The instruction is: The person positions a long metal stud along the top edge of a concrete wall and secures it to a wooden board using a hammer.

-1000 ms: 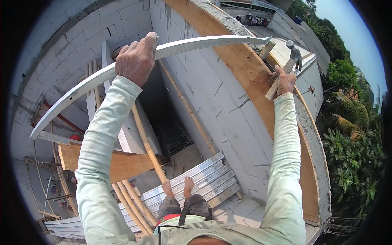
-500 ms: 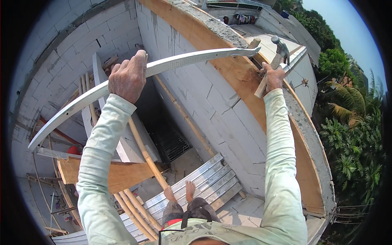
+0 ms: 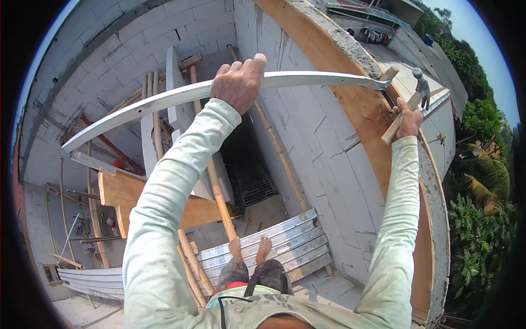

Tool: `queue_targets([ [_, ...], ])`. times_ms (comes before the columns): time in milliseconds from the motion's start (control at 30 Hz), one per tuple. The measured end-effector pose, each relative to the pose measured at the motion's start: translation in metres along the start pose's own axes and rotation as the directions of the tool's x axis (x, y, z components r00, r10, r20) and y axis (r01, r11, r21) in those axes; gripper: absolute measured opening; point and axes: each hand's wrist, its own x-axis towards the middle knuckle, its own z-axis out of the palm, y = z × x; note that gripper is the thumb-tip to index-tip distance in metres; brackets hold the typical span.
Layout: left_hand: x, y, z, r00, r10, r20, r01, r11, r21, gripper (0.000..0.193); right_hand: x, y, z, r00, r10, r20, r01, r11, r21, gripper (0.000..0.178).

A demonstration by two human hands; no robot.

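A long, pale metal channel [image 3: 307, 79] runs across the gap, from the left side to the top of the right wall. My left hand [image 3: 238, 85] is closed over it near the middle. The channel's bent right end lies by a short wooden block [image 3: 389, 74] at the brown board [image 3: 323, 60] on the wall top. In my right hand [image 3: 408, 119] is a claw hammer [image 3: 422, 86], gripped round its wooden handle with the steel head up. That hand is just beside the channel's right end.
My bare feet stand by ribbed metal sheets [image 3: 296, 236] far below. A bamboo pole [image 3: 219, 192] leans near a dark opening [image 3: 246, 164]. Cut plywood [image 3: 126, 192] sits left. Rough concrete [image 3: 438, 230] edges the right wall, with trees [image 3: 482, 241] beyond.
The view has swung left, so the scene sits farther right. My left hand is now a bit farther along the channel toward its right end. My right hand still holds the hammer.
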Motion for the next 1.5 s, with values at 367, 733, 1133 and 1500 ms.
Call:
queue_targets([
  [367,-0.001,0.022,-0.015,0.999,0.040,0.006,-0.040,0.999,-0.016,0.026,0.063,0.061,-0.041,0.995,0.073,0.067,-0.059,0.979,-0.193,0.033],
  [733,-0.003,0.033,0.002,0.999,0.030,0.037,-0.027,0.998,-0.061,0.028,0.030,0.022,-0.029,0.995,-0.030,0.093,0.052,0.966,-0.252,0.030],
  [1133,0.003,0.042,0.003,0.999,0.000,-0.033,-0.003,0.994,-0.110,0.021,0.054,0.040,-0.051,0.997,0.059,0.053,-0.062,0.997,0.046,0.029],
  [1500,0.006,0.038,0.007,0.997,-0.025,-0.080,0.018,0.996,-0.084,0.018,0.008,-0.010,0.026,0.992,0.056,-0.110,-0.017,0.945,0.328,0.030],
])
